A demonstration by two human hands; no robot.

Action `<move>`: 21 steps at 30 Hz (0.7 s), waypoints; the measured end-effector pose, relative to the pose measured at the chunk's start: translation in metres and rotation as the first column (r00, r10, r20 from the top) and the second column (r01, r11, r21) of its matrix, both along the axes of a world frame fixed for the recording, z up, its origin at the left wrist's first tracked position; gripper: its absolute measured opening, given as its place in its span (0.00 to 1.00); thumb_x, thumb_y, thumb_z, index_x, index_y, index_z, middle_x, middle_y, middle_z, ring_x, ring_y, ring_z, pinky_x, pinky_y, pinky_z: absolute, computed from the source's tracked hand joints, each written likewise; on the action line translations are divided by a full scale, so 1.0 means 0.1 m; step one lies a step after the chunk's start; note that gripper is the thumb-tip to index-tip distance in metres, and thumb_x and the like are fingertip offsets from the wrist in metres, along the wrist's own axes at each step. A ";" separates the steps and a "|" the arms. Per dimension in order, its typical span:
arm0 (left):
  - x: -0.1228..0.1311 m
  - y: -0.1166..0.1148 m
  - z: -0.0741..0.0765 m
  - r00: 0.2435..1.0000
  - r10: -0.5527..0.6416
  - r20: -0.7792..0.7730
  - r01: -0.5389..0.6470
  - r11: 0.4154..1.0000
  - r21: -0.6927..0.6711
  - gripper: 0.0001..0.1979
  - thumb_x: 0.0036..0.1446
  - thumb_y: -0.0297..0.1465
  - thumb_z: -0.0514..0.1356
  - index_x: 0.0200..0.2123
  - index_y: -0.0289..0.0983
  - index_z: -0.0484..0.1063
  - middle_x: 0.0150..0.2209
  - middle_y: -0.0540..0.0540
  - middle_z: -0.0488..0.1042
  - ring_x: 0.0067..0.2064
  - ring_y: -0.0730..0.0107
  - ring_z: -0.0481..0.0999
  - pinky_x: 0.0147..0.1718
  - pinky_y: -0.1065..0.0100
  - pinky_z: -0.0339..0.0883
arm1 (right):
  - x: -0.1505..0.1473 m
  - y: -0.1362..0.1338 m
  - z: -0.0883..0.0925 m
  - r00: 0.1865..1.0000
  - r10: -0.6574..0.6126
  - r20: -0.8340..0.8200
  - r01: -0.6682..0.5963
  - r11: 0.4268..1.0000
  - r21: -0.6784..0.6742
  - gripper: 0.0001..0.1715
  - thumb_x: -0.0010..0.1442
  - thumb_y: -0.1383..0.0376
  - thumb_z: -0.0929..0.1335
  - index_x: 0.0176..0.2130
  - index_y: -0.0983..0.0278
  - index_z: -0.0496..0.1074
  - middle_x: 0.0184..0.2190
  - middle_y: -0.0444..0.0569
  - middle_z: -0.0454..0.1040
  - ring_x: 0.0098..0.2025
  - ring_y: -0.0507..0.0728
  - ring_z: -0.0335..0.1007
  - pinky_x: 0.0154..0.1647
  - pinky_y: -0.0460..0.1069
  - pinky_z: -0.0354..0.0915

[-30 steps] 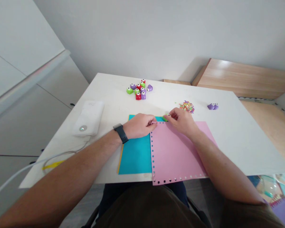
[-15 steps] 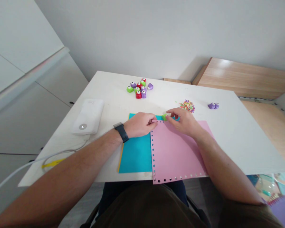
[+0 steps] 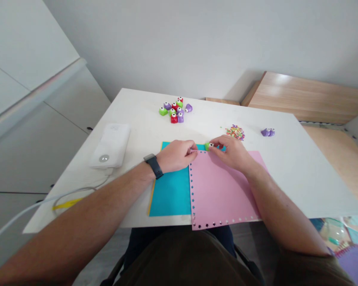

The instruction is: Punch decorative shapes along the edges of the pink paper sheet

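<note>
Well to the left of the thin pink paper sheet (image 3: 223,190), a white plastic box (image 3: 111,146) is seen. The sheet's far left corner is pinched by the closed left hand (image 3: 176,155). Just right of that, on the sheet's far edge, a small green plastic paper punch (image 3: 209,146) is gripped in the right hand (image 3: 231,153). The sheet is judged light and floppy, best held at that corner; the punch is judged hard, best taken by its sides.

Both forearms stretched forward, left hand (image 3: 178,155) curled, right hand (image 3: 231,152) seemingly pinching, fingertips nearly meeting.
</note>
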State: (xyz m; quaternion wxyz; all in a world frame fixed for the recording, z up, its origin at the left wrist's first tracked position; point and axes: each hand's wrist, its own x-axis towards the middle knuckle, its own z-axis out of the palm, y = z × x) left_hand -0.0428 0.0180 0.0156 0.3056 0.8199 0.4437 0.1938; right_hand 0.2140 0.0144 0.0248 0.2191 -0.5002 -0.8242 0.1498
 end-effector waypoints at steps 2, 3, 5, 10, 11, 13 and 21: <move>0.00 0.00 0.00 1.000 0.004 0.002 -0.004 1.000 -0.004 0.09 0.65 0.35 0.60 0.41 0.38 0.78 0.33 0.47 0.82 0.34 0.67 0.79 0.32 0.68 0.63 | -0.01 0.00 0.01 1.000 -0.006 0.008 0.006 1.000 -0.006 0.09 0.69 0.61 0.72 0.44 0.62 0.82 0.38 0.51 0.83 0.39 0.58 0.76 0.43 0.52 0.67; 0.00 0.00 0.00 1.000 0.005 0.003 -0.005 1.000 -0.005 0.09 0.65 0.35 0.60 0.40 0.38 0.78 0.33 0.47 0.82 0.34 0.67 0.79 0.32 0.68 0.63 | -0.02 0.00 0.01 1.000 -0.008 0.015 0.009 1.000 -0.012 0.09 0.69 0.61 0.71 0.44 0.62 0.82 0.39 0.51 0.83 0.39 0.58 0.76 0.43 0.52 0.67; 0.00 0.00 0.00 1.000 0.006 0.002 -0.006 1.000 -0.003 0.09 0.65 0.35 0.60 0.40 0.38 0.78 0.33 0.47 0.82 0.34 0.68 0.79 0.32 0.68 0.63 | -0.02 -0.01 0.02 0.999 -0.015 0.028 0.016 1.000 -0.022 0.09 0.69 0.61 0.71 0.44 0.62 0.82 0.39 0.51 0.83 0.39 0.58 0.76 0.43 0.53 0.67; 0.01 -0.01 0.02 1.000 0.012 -0.003 -0.012 1.000 -0.005 0.09 0.65 0.34 0.60 0.40 0.38 0.78 0.34 0.47 0.82 0.35 0.68 0.79 0.33 0.68 0.64 | -0.02 -0.01 0.03 0.999 -0.033 0.028 0.034 0.999 -0.029 0.10 0.69 0.61 0.71 0.45 0.62 0.82 0.39 0.50 0.84 0.39 0.58 0.76 0.43 0.52 0.66; 0.01 -0.01 0.02 1.000 0.013 -0.003 -0.013 1.000 -0.009 0.09 0.65 0.35 0.60 0.40 0.38 0.78 0.34 0.46 0.82 0.35 0.68 0.79 0.33 0.69 0.64 | -0.01 -0.01 0.03 0.999 -0.034 0.026 0.035 0.999 -0.031 0.10 0.69 0.61 0.71 0.45 0.62 0.82 0.39 0.50 0.84 0.38 0.58 0.76 0.43 0.52 0.67; 0.01 -0.01 0.02 1.000 0.011 -0.001 -0.011 1.000 -0.015 0.09 0.66 0.35 0.60 0.40 0.38 0.78 0.34 0.46 0.82 0.34 0.68 0.79 0.32 0.69 0.64 | -0.01 -0.02 0.03 0.999 -0.036 0.022 0.037 0.999 -0.035 0.10 0.69 0.60 0.71 0.45 0.62 0.82 0.39 0.50 0.84 0.38 0.58 0.77 0.43 0.52 0.67; 0.01 -0.01 0.03 1.000 0.020 0.017 -0.020 0.999 -0.026 0.09 0.65 0.36 0.60 0.39 0.38 0.78 0.32 0.47 0.82 0.34 0.68 0.79 0.32 0.68 0.64 | -0.02 -0.03 0.04 0.999 -0.050 0.011 0.050 0.998 -0.042 0.10 0.69 0.60 0.71 0.44 0.60 0.82 0.39 0.50 0.85 0.39 0.58 0.78 0.43 0.53 0.68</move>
